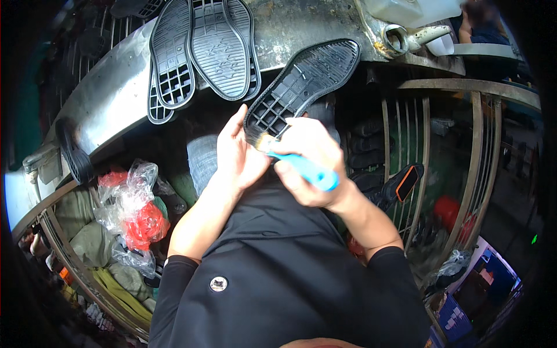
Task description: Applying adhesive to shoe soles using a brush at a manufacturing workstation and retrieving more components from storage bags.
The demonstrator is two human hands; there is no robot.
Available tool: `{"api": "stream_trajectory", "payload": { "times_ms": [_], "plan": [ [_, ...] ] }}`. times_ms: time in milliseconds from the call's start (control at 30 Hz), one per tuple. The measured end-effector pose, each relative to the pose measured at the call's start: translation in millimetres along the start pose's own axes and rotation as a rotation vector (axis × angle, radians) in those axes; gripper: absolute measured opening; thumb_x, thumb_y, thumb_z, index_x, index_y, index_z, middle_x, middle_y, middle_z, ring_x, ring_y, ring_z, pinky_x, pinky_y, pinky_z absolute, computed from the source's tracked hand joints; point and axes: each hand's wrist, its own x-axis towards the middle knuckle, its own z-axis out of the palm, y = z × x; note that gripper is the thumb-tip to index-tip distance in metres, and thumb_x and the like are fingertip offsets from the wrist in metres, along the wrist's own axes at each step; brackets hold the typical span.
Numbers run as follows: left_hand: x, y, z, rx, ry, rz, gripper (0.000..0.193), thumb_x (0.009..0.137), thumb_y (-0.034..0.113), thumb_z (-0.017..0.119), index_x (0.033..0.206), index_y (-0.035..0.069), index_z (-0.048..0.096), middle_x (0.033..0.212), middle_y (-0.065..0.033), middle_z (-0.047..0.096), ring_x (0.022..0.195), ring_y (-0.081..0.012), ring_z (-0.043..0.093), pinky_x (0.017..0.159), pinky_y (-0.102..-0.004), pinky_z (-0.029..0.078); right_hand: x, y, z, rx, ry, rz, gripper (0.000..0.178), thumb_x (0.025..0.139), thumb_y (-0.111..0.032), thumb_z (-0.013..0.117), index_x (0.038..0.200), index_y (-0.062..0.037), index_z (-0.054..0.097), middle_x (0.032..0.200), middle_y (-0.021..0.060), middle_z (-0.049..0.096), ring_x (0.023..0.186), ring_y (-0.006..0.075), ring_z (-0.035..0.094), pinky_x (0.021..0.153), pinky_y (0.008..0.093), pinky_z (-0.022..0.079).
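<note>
A black rubber shoe sole [299, 78] slants from the worktable's edge toward me, its gridded heel end nearest. My left hand [241, 153] holds that heel end from below, thumb up along its left side; some of its fingers are hidden under the sole. In my right hand [313, 156] is a brush with a bright blue handle [310, 172]. Its pale bristles touch the heel's near rim, slightly blurred. Several more black soles [220, 49] lie overlapping on the table to the left, their heels sticking out past the edge.
The metal worktable [284, 23] runs across the far side, with a metal pipe fitting [397, 40] at its right. Metal racks [478, 145] stand on the right. Plastic bags [142, 223] hang at the left rail. Another person's hand [466, 28] shows at the far right.
</note>
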Motion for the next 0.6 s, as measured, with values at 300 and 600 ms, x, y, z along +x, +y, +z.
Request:
{"api": "stream_trajectory", "payload": {
  "times_ms": [300, 600],
  "plan": [
    [7, -3, 5, 0.425, 0.074, 0.194, 0.062, 0.116, 0.039, 0.04, 0.164, 0.0, 0.044, 0.163, -0.0154, 0.055, 0.149, -0.0272, 0.054, 0.128, -0.0464, 0.039, 30, 11, -44, 0.215, -0.134, 0.32, 0.007, 0.099, -0.005, 0.072, 0.094, -0.0005, 0.071, 0.088, 0.0065, 0.074, 0.083, 0.0134, 0.072, 0.073, 0.0305, 0.055],
    [5, -4, 12, 0.696, 0.066, 0.294, 0.066, 0.113, 0.041, 0.05, 0.163, -0.003, 0.046, 0.165, -0.0151, 0.052, 0.148, -0.0244, 0.054, 0.126, -0.0404, 0.039, 42, 100, -102, -0.233, 0.047, 0.489, 0.02, 0.104, -0.02, 0.072, 0.099, -0.0007, 0.072, 0.082, 0.015, 0.075, 0.078, 0.0239, 0.076, 0.072, 0.0365, 0.056]
  ]
}}
